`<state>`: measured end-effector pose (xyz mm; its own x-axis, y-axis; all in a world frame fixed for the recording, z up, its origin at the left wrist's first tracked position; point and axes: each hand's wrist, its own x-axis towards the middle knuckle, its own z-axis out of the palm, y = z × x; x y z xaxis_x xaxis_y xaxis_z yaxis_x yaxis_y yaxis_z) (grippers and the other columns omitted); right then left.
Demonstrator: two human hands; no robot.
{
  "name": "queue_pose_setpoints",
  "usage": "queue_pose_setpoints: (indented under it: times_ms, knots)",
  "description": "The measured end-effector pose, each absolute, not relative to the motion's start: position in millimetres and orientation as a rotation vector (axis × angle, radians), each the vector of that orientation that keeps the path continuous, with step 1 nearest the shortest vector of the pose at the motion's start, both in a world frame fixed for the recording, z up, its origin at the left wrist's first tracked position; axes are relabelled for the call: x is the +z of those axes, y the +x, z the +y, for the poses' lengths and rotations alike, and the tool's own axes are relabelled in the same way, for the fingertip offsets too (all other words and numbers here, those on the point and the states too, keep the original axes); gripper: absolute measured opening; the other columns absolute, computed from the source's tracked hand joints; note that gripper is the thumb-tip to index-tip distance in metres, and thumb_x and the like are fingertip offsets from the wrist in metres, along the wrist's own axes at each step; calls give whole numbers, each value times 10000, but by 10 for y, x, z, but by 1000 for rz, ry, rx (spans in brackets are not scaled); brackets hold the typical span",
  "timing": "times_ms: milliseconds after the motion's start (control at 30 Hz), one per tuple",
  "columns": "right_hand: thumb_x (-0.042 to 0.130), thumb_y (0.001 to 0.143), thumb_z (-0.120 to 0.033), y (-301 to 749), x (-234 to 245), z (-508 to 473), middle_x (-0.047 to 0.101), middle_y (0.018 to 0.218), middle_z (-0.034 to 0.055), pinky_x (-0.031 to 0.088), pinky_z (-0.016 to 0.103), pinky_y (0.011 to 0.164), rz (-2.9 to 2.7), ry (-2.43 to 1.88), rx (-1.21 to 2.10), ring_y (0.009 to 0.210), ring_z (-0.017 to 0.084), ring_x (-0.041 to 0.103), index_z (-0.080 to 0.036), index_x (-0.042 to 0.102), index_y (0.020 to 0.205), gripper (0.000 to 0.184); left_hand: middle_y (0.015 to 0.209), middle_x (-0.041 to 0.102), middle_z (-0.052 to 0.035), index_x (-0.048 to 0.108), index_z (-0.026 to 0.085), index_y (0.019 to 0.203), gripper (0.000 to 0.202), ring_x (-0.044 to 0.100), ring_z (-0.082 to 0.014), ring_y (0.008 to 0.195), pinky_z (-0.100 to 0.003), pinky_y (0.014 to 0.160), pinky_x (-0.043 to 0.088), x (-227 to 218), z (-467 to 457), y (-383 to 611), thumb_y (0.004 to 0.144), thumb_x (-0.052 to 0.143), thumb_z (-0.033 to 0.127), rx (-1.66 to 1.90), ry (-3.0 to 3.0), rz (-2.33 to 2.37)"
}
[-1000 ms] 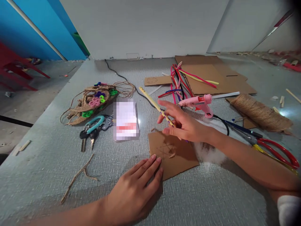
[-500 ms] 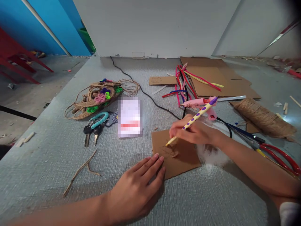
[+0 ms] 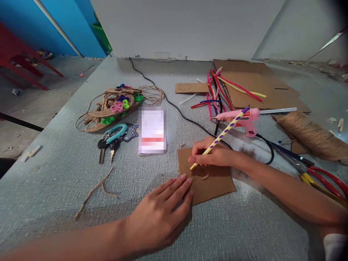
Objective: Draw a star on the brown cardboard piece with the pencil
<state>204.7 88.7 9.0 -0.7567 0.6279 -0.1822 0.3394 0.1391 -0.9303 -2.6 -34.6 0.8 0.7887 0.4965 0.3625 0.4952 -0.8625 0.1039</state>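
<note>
My right hand [image 3: 214, 154] is closed round a yellow pencil with purple dots [image 3: 221, 136], its tip down on a small brown cardboard square [image 3: 214, 183]. A scrap of jute lies on the square beside the tip. My left hand [image 3: 160, 214] lies flat with fingers stretched out, the fingertips pressing the square's left edge against the grey table [image 3: 67, 181].
A pink glue gun [image 3: 239, 117] and its black cord lie just behind my right hand. Pipe cleaners [image 3: 214, 92], cardboard sheets [image 3: 258, 87], a jute spool [image 3: 310, 136], red scissors [image 3: 326, 177], keys [image 3: 111, 139], a jute basket [image 3: 114, 107] and a white card [image 3: 152, 130] surround them.
My right hand turned the pencil over from tip pointing up and away, and brought its tip down onto the cardboard square. The left hand has stayed flat on the square's edge.
</note>
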Motion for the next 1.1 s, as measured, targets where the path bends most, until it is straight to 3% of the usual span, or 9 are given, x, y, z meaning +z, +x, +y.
queue_pose_setpoints:
  times_ms: [233,467,1100]
  knots:
    - [621,815,-374,2065,100,916,594,583,-19,389,192,477,-2289,-816,1604,512,79,531,-153,626,738,235,1238,584,-194,603,61,1113,331,555,-295,1161,-405,882,546,10,-345,-23,847,429,151,596,2962,836]
    - [579,848,-384,2074,89,922,614,593,-10,344,206,479,-2394,-803,1519,505,74,494,-152,658,745,266,1249,576,-195,590,63,1133,338,538,-287,1185,-403,890,543,3,-348,-42,855,419,151,580,2960,834]
    - [581,847,-421,2091,108,913,644,655,6,374,218,549,-2482,-717,1525,590,94,550,-156,656,745,294,1229,589,-197,613,62,1099,322,558,-293,1158,-403,875,550,4,-344,-30,849,429,149,608,2959,829]
